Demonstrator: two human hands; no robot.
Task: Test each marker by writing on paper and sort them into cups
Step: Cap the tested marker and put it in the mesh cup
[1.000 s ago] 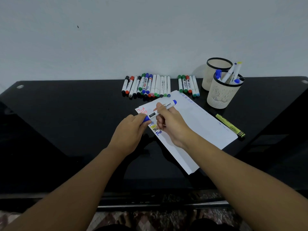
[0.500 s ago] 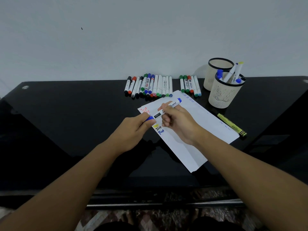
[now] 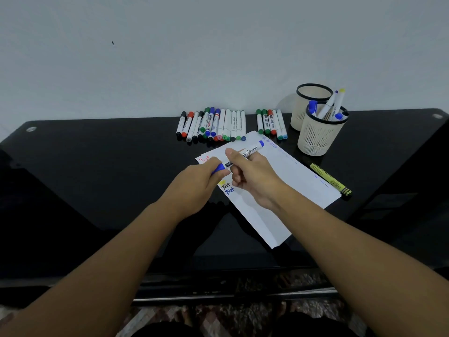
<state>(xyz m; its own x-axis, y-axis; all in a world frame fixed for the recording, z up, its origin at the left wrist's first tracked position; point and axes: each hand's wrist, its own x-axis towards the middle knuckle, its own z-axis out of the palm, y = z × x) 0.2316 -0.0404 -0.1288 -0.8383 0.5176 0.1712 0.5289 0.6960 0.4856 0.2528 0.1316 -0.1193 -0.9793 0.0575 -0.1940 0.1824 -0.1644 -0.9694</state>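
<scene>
Right hand (image 3: 252, 175): I've got it wrapped around the barrel of a white whiteboard marker (image 3: 245, 153), fingers curled, thumb on top. The marker sits tilted over the paper, its blue tail end pointing far-right.

Left hand (image 3: 196, 186): pinching the marker's blue cap (image 3: 218, 169) at the near-left end of the barrel. From here I can't tell if the cap is fully seated or partly off.

Paper (image 3: 279, 190): white sheet lying at an angle on the black glossy surface (image 3: 97, 178), under both hands. There's red scribble near its far-left corner, plus a yellow mark, a black "Test" and a blue "Test" just below my hands. Faint blue marks run along the right edge.

Untested pile (image 3: 211, 125): a big bunch of markers lying side by side at the far edge of the surface, caps in black, red, green and blue. A smaller bunch (image 3: 271, 124) sits just to its right, apart from it.

Near cup (image 3: 320, 132): cream mesh cup with a black rim, right of the paper, holding a few markers standing up, blue and yellow tips showing.

Far cup (image 3: 308, 103): same kind, right behind the near one and touching it or nearly so. Can't see inside it.

Yellow highlighter (image 3: 330, 182): lying flat on the surface just off the paper's right edge.
</scene>
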